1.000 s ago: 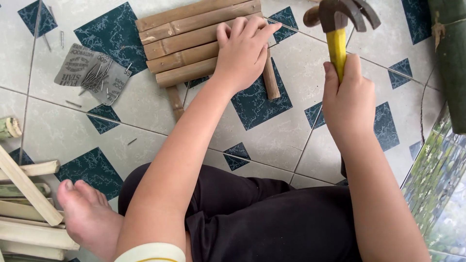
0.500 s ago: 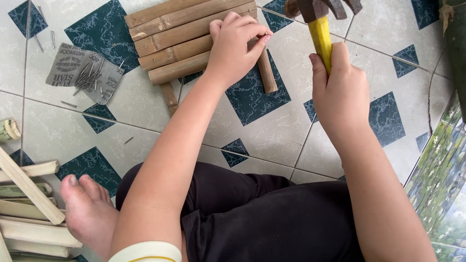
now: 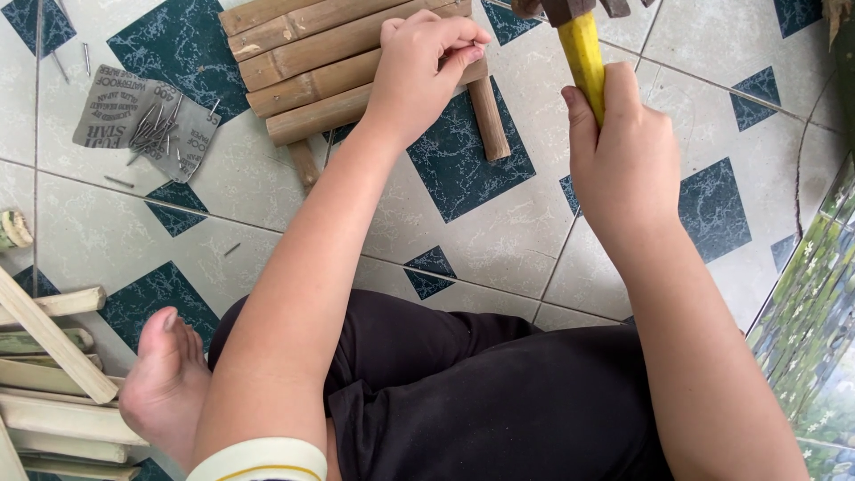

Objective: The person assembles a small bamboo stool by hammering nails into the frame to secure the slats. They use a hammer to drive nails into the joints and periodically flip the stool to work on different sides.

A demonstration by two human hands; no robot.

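My left hand (image 3: 423, 67) rests on a panel of brown bamboo slats (image 3: 303, 53) lying on the tiled floor. Its fingertips are pinched together at the panel's right end, and whatever small thing they hold is hidden. A cross slat (image 3: 490, 120) sticks out from under the panel just below that hand. My right hand (image 3: 623, 160) grips the yellow handle of a hammer (image 3: 583, 53), held upright to the right of the panel. The hammer's dark head is cut off by the top edge.
A grey packet (image 3: 147, 120) with several loose nails lies on the floor to the left of the panel. Pale bamboo strips (image 3: 44, 392) are stacked at the lower left beside my bare foot (image 3: 165, 383). A patterned sheet (image 3: 819, 303) lies along the right edge.
The hammer has risen until its head leaves the top of the view. My left hand's fingers have drawn into a tighter pinch at the panel's right end.
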